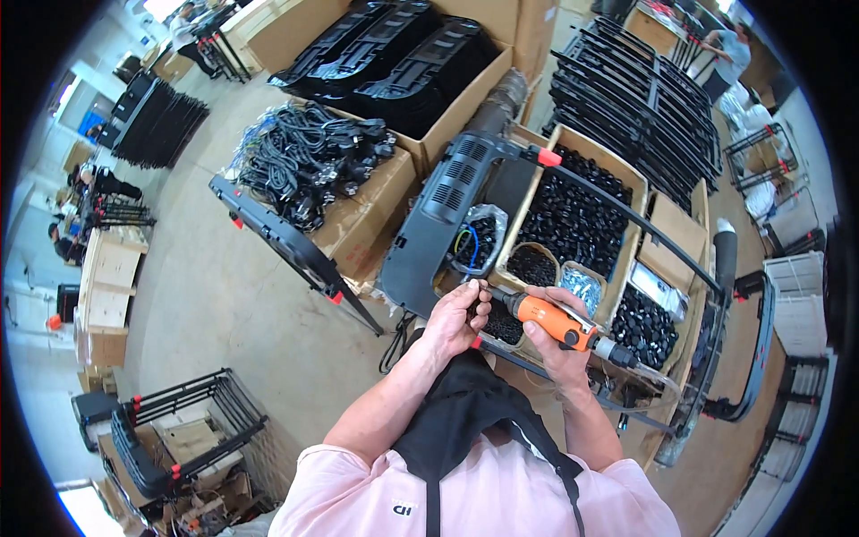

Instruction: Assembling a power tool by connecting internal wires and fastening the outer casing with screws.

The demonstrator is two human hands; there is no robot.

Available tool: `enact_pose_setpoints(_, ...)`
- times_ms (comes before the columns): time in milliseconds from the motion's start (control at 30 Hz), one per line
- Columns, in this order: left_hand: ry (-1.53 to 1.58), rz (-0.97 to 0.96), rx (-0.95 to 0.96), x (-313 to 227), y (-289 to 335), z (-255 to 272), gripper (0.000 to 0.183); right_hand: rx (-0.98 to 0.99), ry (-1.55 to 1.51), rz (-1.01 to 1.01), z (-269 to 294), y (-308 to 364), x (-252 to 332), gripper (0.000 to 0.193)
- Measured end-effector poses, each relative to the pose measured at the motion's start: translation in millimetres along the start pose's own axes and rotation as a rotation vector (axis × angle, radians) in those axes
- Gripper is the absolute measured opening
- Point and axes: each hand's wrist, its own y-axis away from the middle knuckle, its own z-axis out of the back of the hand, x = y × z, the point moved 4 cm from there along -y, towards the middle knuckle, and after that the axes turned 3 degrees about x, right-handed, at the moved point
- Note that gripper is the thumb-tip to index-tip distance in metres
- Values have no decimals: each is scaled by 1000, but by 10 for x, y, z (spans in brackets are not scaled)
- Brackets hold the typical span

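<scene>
An orange power screwdriver (550,320) lies in my right hand (565,345), whose fingers wrap round its body. Its dark nose points left, and a hose fitting (617,351) sits at its rear end. My left hand (458,318) is closed, thumb and fingertips pinched together right by the screwdriver's tip. What they pinch is too small to make out. Beneath the hands is a bin of small dark parts (499,324). Just beyond my left hand lies a black plastic housing (438,201) with vent slots, and blue and yellow wires (470,246) show beside it.
Past the screwdriver stand a box of black plastic pieces (577,210), a tub of dark screws (531,266) and silvery-blue small parts (582,288). A black tube with a red joint (548,157) crosses over them. Power cords (309,157) heap on a carton at left; black frames (626,98) stack behind.
</scene>
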Motion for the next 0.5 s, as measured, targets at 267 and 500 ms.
enact_pose_setpoints(267,39,-19,62,-582,-58,120,20,46,46,-27,-480,-487,1,56)
enact_pose_setpoints(500,229,26,77,-1077,-316,127,29,-33,69,-109,-985,-1124,-17,57)
